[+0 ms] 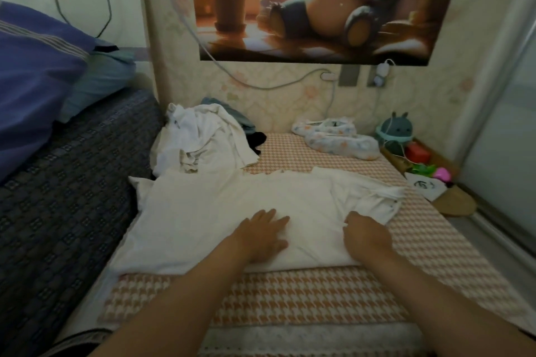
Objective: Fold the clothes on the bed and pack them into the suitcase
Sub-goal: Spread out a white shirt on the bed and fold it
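A white shirt [220, 211] lay spread out on the bed [319, 298], on a sheet with an orange and white houndstooth pattern, and its right part was bunched into loose folds. The person's left hand [262, 236] rested flat on the middle of the shirt, with the fingers straight and a little apart, pressing the cloth down. The right hand [367, 238] was just beside it, on the right part of the shirt, and its fingers were curled down into the cloth and held a fold of it. Both forearms reached in from the lower edge of the view. Behind the shirt, toward the wall, there was a pile of white clothes [203, 139], not folded, and its front edge touched the far edge of the shirt. A blue garment [240, 120] and a black garment [256, 139] showed from behind this pile. Further right, near the wall, lay a crumpled garment with small flowers [339, 136], well apart from the shirt, and next to it stood a teal plush toy [396, 132]. On the left, a dark patterned blanket [72, 182] covered a higher surface, with a blue pillow [37, 72] on it. A poster [319, 3] hung on the wall above the bed
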### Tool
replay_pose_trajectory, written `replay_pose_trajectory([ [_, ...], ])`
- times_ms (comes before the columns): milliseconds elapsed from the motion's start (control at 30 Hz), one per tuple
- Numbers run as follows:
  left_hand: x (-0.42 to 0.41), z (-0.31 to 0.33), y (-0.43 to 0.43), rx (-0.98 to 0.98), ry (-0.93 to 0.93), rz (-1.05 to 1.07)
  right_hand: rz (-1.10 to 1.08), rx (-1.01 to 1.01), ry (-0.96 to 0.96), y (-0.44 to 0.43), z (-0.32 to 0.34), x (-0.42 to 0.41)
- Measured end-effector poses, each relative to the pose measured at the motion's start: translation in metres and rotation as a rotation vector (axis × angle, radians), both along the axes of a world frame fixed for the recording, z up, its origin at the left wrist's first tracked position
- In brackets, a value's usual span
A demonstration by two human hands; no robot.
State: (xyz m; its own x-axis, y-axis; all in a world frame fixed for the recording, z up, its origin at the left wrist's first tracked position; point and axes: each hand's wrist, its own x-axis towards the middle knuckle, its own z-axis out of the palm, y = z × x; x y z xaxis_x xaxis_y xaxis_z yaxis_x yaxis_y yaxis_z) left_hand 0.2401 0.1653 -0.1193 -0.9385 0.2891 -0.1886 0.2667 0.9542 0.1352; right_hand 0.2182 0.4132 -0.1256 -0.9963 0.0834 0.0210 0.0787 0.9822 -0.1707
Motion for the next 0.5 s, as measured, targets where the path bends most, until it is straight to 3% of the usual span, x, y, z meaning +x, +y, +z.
replay_pose_trajectory([
  [67,-0.003,-0.004,0.014,-0.041,-0.033,-0.036,-0.003,0.005,0.021,0.013,0.008,-0.001],
  [200,-0.008,0.0,0.017,-0.09,-0.166,-0.123,-0.054,0.132,-0.211,0.027,0.024,-0.006],
  [267,-0.016,0.007,0.016,-0.035,-0.16,-0.114,-0.013,0.152,-0.176,0.019,0.029,-0.015],
  [433,-0.051,0.004,0.02,0.139,0.091,-0.026,0.053,-0.048,0.008,-0.007,0.032,-0.06],
  [500,-0.069,-0.001,0.023,0.112,0.164,-0.024,0.077,0.026,0.061,-0.012,0.026,-0.081],
])
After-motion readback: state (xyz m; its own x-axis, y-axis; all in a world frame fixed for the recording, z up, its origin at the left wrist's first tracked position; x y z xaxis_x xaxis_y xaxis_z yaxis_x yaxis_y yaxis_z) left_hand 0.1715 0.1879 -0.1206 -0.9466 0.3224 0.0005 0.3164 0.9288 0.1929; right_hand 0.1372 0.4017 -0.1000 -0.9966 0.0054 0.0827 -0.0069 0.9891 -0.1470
